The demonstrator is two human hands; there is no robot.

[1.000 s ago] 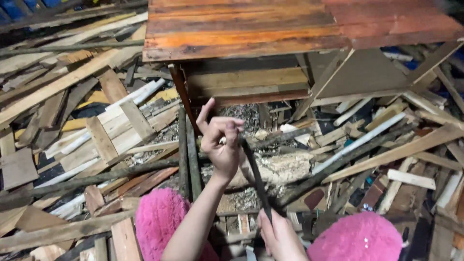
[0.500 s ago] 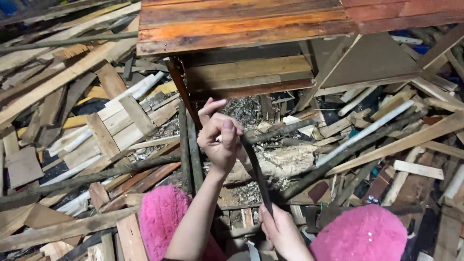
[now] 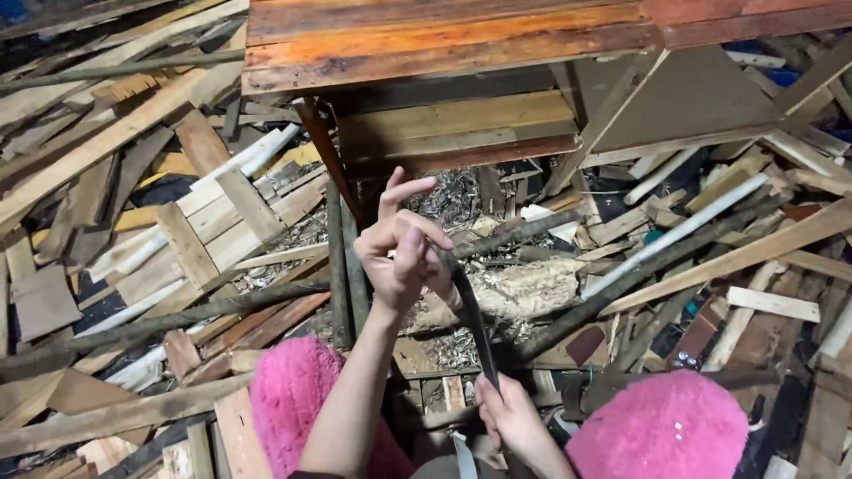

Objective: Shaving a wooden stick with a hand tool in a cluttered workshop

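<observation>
The left hand (image 3: 404, 253) is raised in front of the body with thumb and fingers pinched round the upper end of a long dark blade (image 3: 473, 319). The index finger stands free and points upward, so the grip is a partial pinch, not a full fist. The right hand (image 3: 508, 417) sits lower and nearer the body, with its grip wrapped shut round the lower end of the same blade, probably at the handle, though the hand covers that part and its form cannot be confirmed.

The blade runs at a slant between the two hands, upper end away from the body, lower end near the lap. Holding it at both ends keeps it steady and keeps the edge away from the legs. It appears slightly curved.

Two pink fluffy coverings (image 3: 661, 430) lie at the lower edge of the view, one on each side of the forearms, apparently over the knees.

A red-orange wooden worktop (image 3: 461, 40) stands ahead, with a lower shelf of planks beneath it. A pale rough log (image 3: 524, 293) lies on the floor just behind the blade. Scrap planks (image 3: 191, 239), battens and shavings cover the floor on all sides.
</observation>
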